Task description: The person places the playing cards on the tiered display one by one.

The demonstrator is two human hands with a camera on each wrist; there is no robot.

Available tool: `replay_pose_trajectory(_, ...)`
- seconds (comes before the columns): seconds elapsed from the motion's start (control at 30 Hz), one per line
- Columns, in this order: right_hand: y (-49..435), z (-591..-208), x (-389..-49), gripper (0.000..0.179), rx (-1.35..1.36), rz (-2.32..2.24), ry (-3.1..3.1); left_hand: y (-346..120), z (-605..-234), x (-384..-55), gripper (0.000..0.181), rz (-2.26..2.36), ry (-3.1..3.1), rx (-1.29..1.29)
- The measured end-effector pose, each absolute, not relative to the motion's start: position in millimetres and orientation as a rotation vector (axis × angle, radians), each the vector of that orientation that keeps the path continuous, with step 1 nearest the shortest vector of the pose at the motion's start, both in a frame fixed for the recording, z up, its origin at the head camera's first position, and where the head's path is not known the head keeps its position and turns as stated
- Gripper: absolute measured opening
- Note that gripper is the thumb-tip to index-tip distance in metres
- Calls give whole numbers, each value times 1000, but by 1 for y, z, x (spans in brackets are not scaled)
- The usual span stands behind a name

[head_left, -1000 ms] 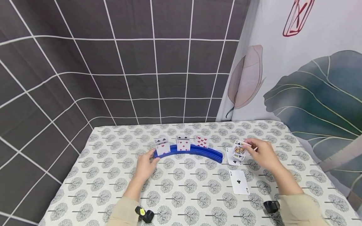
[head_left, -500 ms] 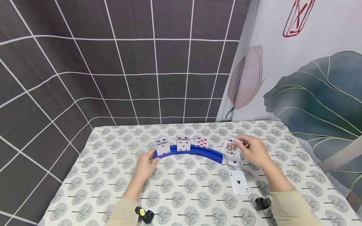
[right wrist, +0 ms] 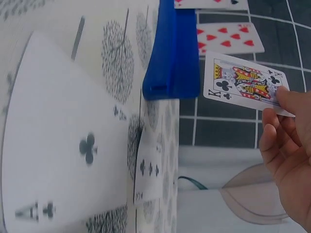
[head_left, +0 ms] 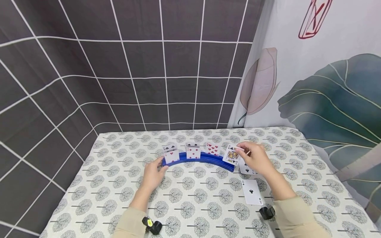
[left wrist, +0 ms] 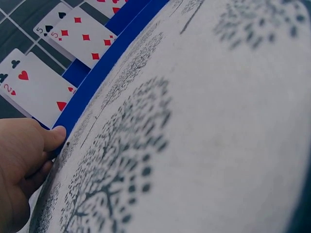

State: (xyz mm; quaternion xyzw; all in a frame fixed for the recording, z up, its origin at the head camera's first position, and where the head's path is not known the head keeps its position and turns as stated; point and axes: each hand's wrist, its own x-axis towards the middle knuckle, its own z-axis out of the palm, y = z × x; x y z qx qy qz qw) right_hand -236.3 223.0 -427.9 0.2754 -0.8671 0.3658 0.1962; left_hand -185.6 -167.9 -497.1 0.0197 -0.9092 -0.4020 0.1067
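A curved blue card holder stands on the table. My left hand grips its left end between thumb and fingers. A two of hearts stands in it before a clubs card. Further along, a five of diamonds stands before a five of spades, then a hearts card. My right hand pinches a king of clubs by one edge. In the head view the king overlaps the holder's right end; the right wrist view shows it apart from the holder.
A three of clubs lies face up beside the holder's right end, partly covered by the right hand in the head view. Nearer me lies an ace of clubs. The table wears a tree-print cloth; curtains hang behind it.
My right hand has carried the king of clubs leftward, from over the three of clubs to the holder's right end. My left hand and the holder have stayed put.
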Motion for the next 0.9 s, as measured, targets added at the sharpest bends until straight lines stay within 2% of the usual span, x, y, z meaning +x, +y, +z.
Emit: replay_pose_trajectory(0.9,183,-435,-239,10,897,937,-2378,-167,-495,-185,54,-1198,-2689,96)
